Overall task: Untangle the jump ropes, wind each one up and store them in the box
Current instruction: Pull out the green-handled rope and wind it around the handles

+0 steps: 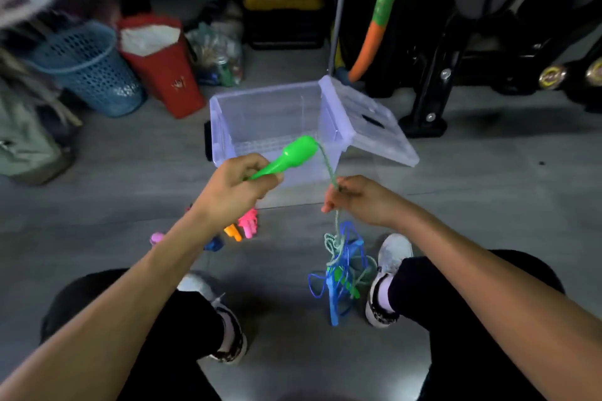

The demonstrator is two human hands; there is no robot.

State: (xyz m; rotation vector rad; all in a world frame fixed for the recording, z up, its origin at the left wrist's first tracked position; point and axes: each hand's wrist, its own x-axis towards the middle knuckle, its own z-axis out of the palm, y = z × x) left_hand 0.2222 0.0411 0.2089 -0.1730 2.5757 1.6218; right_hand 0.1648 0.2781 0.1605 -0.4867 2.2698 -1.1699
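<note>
Currently left hand [237, 185] grips green handle [286, 156], axis up-right toward box [228, 114]; right hand [358, 202] pinches cord [327, 163], tangle [342, 267] hanging directly below

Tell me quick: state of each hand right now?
Left hand: closed around the green handle.
Right hand: pinching the green rope below that handle.

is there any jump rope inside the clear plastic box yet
No, the clear plastic box shows only its bare floor, while the green and blue ropes hang tangled outside it.
</note>
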